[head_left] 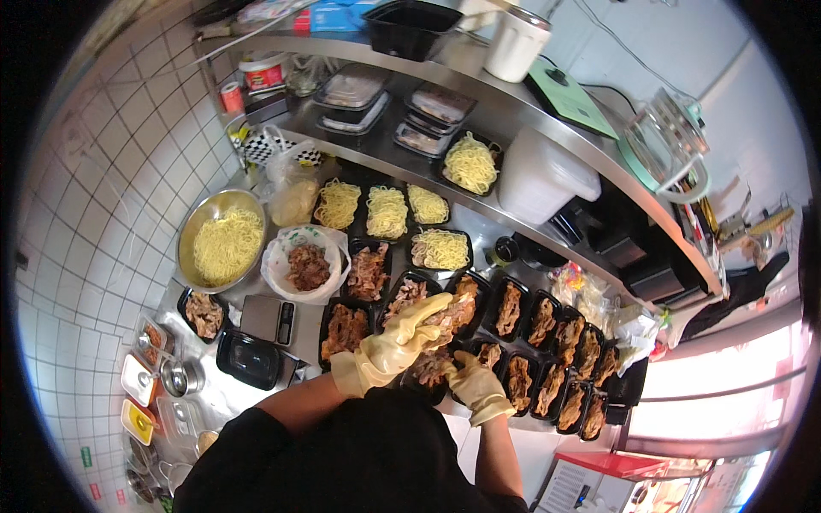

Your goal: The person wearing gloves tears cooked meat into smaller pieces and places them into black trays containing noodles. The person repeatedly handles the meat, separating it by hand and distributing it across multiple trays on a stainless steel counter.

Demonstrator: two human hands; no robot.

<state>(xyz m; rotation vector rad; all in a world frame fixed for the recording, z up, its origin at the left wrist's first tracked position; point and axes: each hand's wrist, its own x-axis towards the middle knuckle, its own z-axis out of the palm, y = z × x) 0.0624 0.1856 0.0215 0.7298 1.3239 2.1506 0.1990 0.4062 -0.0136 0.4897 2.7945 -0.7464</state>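
My left hand (404, 332), in a pale yellow rubber glove, holds a chunk of cooked meat (454, 313) over the black plastic trays. Its fingers lie along the top of the chunk. Below it, my right hand (476, 383), gloved alike, has its fingertips at the meat in a near tray (428, 370); whether they grip any is hidden. A tray of shredded meat (407, 294) is partly covered by my left hand. To the left of that hand sits another tray of meat (345, 330). Rows of meat-filled trays (550, 388) run off to the right.
At the left stand a steel bowl of noodles (224, 247), a bag-lined container of meat (308, 268), a kitchen scale (262, 320) and an empty black tray (247, 360). Trays of noodles (387, 211) sit behind. A steel shelf (410, 163) overhangs the counter's back.
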